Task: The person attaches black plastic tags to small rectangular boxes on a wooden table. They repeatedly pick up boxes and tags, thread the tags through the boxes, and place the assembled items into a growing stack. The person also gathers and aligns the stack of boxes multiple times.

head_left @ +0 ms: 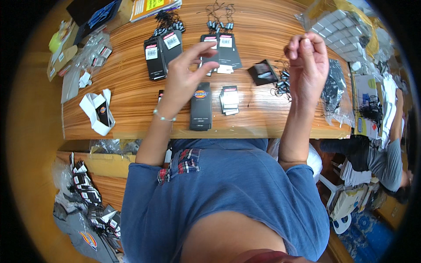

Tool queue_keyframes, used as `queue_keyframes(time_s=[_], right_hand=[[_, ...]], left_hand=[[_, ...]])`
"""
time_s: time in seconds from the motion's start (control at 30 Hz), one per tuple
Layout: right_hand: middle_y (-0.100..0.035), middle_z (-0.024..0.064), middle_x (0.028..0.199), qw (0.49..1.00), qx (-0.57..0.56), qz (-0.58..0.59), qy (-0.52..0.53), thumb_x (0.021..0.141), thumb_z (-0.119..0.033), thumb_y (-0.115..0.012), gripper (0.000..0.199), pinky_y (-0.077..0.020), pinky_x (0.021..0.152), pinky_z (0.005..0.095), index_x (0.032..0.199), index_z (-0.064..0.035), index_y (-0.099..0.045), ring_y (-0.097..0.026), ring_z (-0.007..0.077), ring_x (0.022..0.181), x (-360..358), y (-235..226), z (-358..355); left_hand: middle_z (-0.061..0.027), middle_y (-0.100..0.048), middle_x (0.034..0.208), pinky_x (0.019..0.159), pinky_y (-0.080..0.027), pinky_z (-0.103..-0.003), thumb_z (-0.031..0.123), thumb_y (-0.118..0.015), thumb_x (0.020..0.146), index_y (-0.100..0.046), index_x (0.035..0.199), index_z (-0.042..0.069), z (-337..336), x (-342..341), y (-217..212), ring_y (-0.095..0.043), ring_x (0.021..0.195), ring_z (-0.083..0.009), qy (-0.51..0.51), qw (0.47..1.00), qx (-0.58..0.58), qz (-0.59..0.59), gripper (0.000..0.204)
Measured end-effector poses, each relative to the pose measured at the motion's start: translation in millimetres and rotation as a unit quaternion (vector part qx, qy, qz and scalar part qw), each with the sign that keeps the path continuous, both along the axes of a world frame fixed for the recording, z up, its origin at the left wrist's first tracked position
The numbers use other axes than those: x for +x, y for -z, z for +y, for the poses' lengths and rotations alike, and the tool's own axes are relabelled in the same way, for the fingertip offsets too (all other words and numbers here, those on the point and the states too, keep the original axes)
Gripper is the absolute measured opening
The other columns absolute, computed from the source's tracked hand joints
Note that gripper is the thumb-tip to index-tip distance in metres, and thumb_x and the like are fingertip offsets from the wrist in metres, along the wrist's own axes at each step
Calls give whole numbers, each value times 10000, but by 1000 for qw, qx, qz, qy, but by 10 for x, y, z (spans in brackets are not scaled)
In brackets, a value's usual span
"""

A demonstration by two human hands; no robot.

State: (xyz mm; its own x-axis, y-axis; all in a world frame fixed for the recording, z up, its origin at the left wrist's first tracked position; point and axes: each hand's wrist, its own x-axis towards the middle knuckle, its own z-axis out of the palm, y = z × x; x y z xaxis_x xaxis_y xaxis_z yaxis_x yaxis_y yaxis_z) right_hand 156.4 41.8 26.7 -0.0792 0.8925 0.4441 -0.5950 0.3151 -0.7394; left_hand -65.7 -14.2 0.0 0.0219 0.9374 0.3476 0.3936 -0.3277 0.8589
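My left hand [186, 70] is raised over the table with thumb and fingers apart, and nothing shows between them. Behind it lie black hang tags [226, 55] with white stickers and dark strings. My right hand [309, 61] is up with its fingertips pinched together; anything in them is too small or hidden to make out. Left of it, a small black box [263, 72] sits beside a tangle of black strings [283, 81]. Near the table's front edge are a stack of black tags [201, 107] and a small pile of white stickered tags [229, 100].
More stickered tags [151, 59] lie at left-centre. A white paper band [98, 111] rests at the left, near plastic bags. A clear bag of black strings [337, 92] and a bag of white boxes [337, 30] stand at the right. Another person [386, 162] is at far right.
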Motion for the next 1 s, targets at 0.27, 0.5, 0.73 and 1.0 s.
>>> queue_keyframes(time_s=[0.27, 0.5, 0.73, 1.0], right_hand=[[-535, 101, 780, 993, -9, -66, 95, 848, 11, -501, 219, -422, 641, 249, 1062, 58, -505, -511, 152, 750, 163, -44, -68], [-563, 111, 789, 997, -26, -51, 52, 844, 12, -508, 191, -416, 628, 240, 1033, 44, -510, -511, 144, 723, 184, 68, -15], [-583, 83, 788, 990, -33, -116, 71, 841, 14, -500, 192, -425, 643, 213, 1032, 23, -506, -546, 118, 735, 122, 56, -89], [-602, 42, 743, 973, 5, -228, 47, 796, 12, -565, 188, -428, 604, 192, 965, -12, -487, -561, 79, 689, -145, 33, -300]], left_hand=[[-79, -549, 1053, 929, -365, -341, 174, -705, 670, -617, 1047, 69, -549, -1146, 169, -472, 1050, -245, 38, 952, -190, 237, 401], [-75, -499, 1086, 932, -359, -335, 105, -750, 568, -594, 1088, 81, -734, -1147, 472, -450, 1077, -246, -31, 952, -189, 240, 543], [-61, -594, 950, 770, -464, -249, 20, -683, 713, -591, 1006, 11, -733, -1008, 306, -571, 863, -131, -110, 965, -231, -62, 308], [-61, -640, 849, 698, -515, -204, 1, -659, 746, -599, 921, -7, -17, 32, -170, -619, 790, -111, -37, 992, -24, -121, 186]])
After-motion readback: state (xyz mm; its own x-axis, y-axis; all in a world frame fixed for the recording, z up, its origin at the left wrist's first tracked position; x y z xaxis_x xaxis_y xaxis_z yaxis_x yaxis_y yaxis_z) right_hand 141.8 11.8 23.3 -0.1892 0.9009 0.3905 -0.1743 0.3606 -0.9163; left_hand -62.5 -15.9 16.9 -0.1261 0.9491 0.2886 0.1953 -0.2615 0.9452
